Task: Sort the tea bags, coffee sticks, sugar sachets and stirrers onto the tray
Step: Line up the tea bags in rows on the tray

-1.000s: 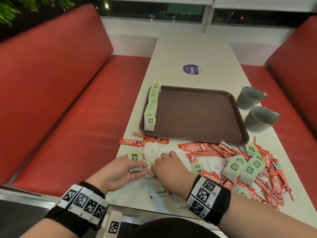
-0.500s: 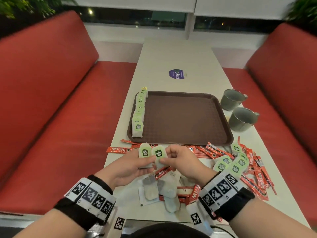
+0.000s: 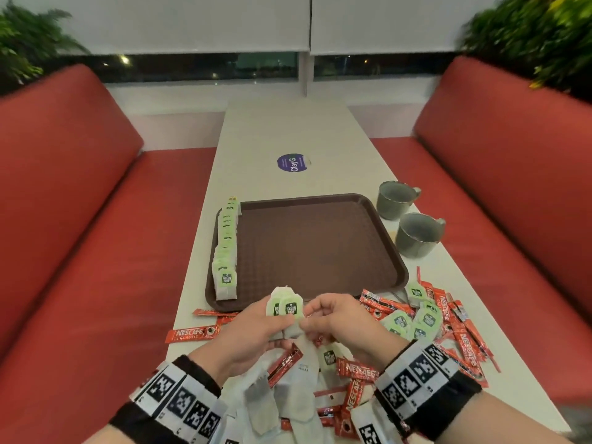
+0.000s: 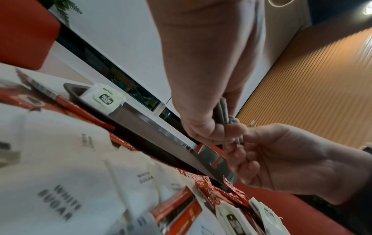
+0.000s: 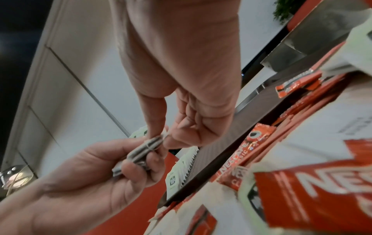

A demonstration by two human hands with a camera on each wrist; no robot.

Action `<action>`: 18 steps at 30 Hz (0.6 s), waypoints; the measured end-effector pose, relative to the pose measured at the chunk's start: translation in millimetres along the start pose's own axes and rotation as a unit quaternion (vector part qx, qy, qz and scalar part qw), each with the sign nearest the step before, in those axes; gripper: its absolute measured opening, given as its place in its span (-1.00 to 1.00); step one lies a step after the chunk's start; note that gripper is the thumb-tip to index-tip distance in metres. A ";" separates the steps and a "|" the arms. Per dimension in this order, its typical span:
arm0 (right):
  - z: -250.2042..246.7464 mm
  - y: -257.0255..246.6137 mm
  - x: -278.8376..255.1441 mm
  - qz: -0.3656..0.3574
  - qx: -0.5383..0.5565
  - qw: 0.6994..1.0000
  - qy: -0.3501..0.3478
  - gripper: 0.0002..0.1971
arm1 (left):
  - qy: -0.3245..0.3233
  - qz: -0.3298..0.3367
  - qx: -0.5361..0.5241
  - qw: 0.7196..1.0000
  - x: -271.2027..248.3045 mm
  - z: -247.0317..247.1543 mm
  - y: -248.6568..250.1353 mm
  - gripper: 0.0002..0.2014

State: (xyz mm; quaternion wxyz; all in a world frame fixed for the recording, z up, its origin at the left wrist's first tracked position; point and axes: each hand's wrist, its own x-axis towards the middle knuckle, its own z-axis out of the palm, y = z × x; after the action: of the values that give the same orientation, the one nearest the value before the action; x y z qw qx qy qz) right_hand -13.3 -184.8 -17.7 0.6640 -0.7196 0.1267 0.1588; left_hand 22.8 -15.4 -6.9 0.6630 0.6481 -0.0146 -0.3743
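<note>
A: Quick one. Left hand (image 3: 253, 331) grips a small stack of tea bags (image 3: 286, 307) upright, fingers curled round the lower half, green tags facing the camera. They sit just above the near edge of the tray (image 3: 389, 251), not on it.

B: Right hand (image 3: 339, 318)?

A: Thumb and forefinger pinch the edge of that same stack, squaring it up by the look of it. The right wrist view shows the bags (image 5: 141, 152) edge-on, several thin layers pressed flat between the fingers (image 5: 136, 171) of the left hand.

B: Handling?

A: My guess: very light, soft, floppy paper. They'd fan out or slide apart if the grip loosens. Paper could tear, and the tags could snag. Best held across the flat faces, low down on the pouch, not by the tag.

B: Where do they go?

A: Probably onto the end of the row of tea bags (image 3: 226, 251) standing along the tray's left edge. That row leans on itself, so a nudge could topple it.

B: Rest of the items?

A: Coffee sticks (image 3: 461, 334), more loose tea bags (image 3: 413, 318) and white sugar sachets (image 4: 66, 174) lie scattered on the table (image 3: 282, 129) near the person. Stirrers, can't tell for sure.
</note>
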 end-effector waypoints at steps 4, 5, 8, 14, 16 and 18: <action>-2.2 -16.3 16.0 -0.005 -0.017 1.000 -0.015 -0.87 | -0.001 0.017 0.016 1.000 9.0 -7.9 9.3 -0.80; -2.2 -21.9 21.0 -0.008 -0.024 1.000 -0.017 -0.86 | 0.005 0.023 0.005 1.000 11.9 -11.5 10.4 -0.79; -2.1 -42.5 40.9 -0.022 -0.037 0.999 -0.019 -0.82 | 0.051 0.020 -0.091 0.994 19.9 -25.8 15.3 -0.76; -5.6 -88.0 130.5 -0.031 -0.088 0.995 0.021 -0.83 | 0.069 -0.032 -0.244 0.967 34.6 -64.0 21.0 -0.57; -1.9 -97.5 173.3 -0.012 -0.075 0.996 0.044 -0.80 | 0.074 -0.043 -0.259 0.962 40.8 -72.4 25.0 -0.50; 2.9 -103.5 215.6 0.011 -0.082 0.994 0.069 -0.80 | 0.072 -0.049 -0.267 0.960 50.4 -83.8 26.2 -0.43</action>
State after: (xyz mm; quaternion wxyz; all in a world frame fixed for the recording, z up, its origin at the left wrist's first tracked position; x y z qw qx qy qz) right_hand 225.0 -166.8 -8.7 0.5910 -0.7792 0.1665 0.1259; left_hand 113.9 26.6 -20.9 0.7920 0.4730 0.1651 -0.3491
